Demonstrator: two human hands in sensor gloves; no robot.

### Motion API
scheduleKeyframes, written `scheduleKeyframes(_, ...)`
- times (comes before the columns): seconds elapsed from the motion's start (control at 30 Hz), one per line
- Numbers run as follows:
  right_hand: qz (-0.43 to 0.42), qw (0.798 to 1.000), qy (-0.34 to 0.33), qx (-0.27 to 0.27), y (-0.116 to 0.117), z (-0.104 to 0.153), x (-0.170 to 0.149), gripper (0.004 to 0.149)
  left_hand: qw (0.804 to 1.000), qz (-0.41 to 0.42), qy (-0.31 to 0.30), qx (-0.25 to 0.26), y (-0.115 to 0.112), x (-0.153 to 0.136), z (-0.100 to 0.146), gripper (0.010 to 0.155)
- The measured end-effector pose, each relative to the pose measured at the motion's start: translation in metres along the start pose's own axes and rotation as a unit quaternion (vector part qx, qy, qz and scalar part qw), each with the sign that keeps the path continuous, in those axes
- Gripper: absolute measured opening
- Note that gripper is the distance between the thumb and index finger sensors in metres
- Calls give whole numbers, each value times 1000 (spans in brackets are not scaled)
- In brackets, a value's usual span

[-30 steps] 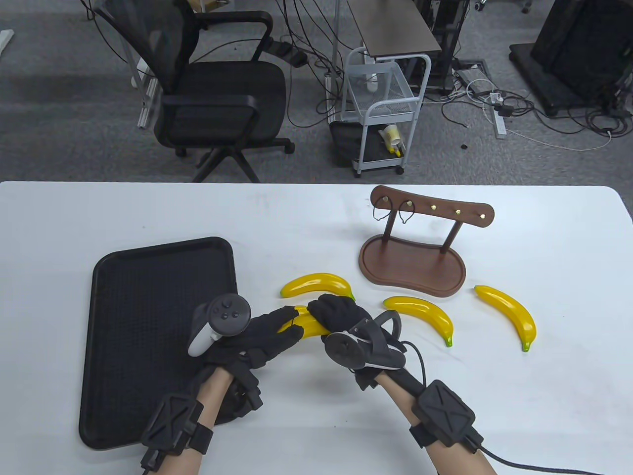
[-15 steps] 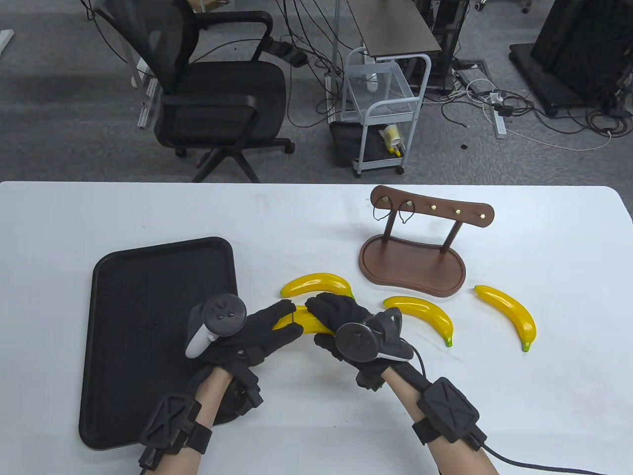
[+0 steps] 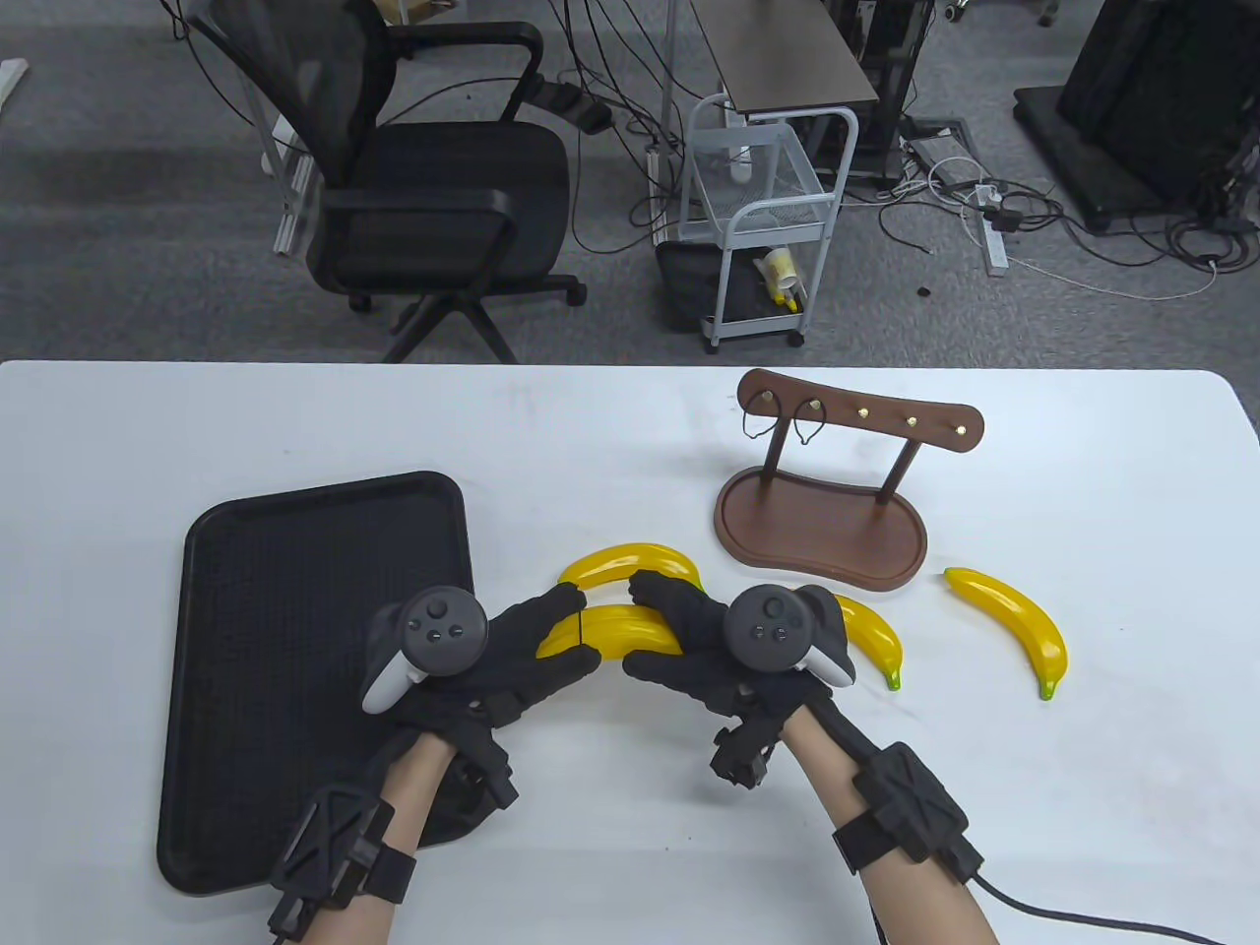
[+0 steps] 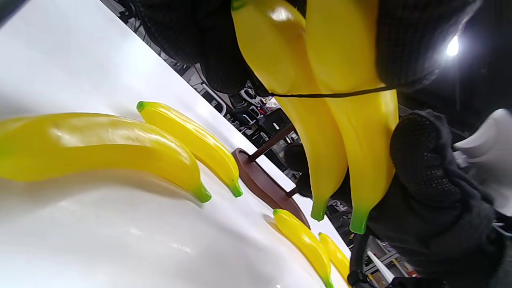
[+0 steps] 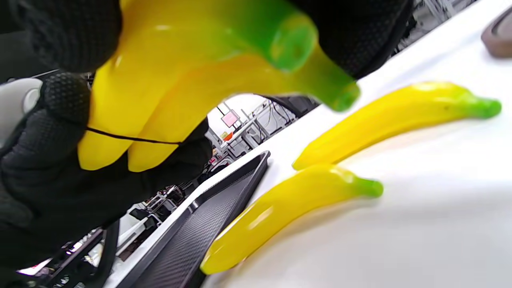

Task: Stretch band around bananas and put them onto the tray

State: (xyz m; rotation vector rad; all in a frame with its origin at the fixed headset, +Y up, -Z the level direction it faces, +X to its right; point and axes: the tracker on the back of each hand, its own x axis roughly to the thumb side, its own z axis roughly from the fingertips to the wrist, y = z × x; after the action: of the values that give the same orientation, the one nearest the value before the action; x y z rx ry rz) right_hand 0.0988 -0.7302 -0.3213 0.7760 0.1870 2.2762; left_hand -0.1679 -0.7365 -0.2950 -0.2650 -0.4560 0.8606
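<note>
White table [image 3: 630, 443], full width of table view. Black tray [image 3: 295, 610] at left, ribbed floor, nothing lying in it; L forearm crossed its near right corner. Brown wooden hook stand [image 3: 822, 512] at centre-right, two dark loops hung on its leftmost pegs.

L hand [image 3: 512, 655] & R hand [image 3: 689, 640], both gloved, met just right of tray, above tabletop. Held pair of bananas [image 4: 332, 120] between them, side by side, green stems toward R hand. L hand: fingers curled round pair's blunt end, firm hold. R hand: fingers wrapped over stem end, likewise gripping.

Loose bananas on table: one [image 3: 630, 563] just beyond hands, one [image 3: 871, 635] partly hidden behind R tracker, one [image 3: 1014, 625] further right, well apart from rest.

Thin black band [image 4: 320, 95] stretched across pair near L fingers; seen as taut line in both wrist views. Whether fully round both: cannot tell.
</note>
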Motion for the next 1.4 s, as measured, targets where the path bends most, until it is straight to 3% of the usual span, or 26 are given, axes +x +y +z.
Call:
scheduleKeyframes(0.47, -51, 999, -16, -6, -1, 0, -3, 85, 1000, -19, -17, -2, -1, 5, 1, 78)
scheduleKeyframes(0.8, -31, 998, -36, -33, -1, 1, 4, 83, 998, -67, -19, 5, -2, 12, 3, 78)
scheduleKeyframes(1.4, 11, 999, -51, -14, 7, 0, 16, 83, 996, -86, -17, -2, -5, 16, 2, 79)
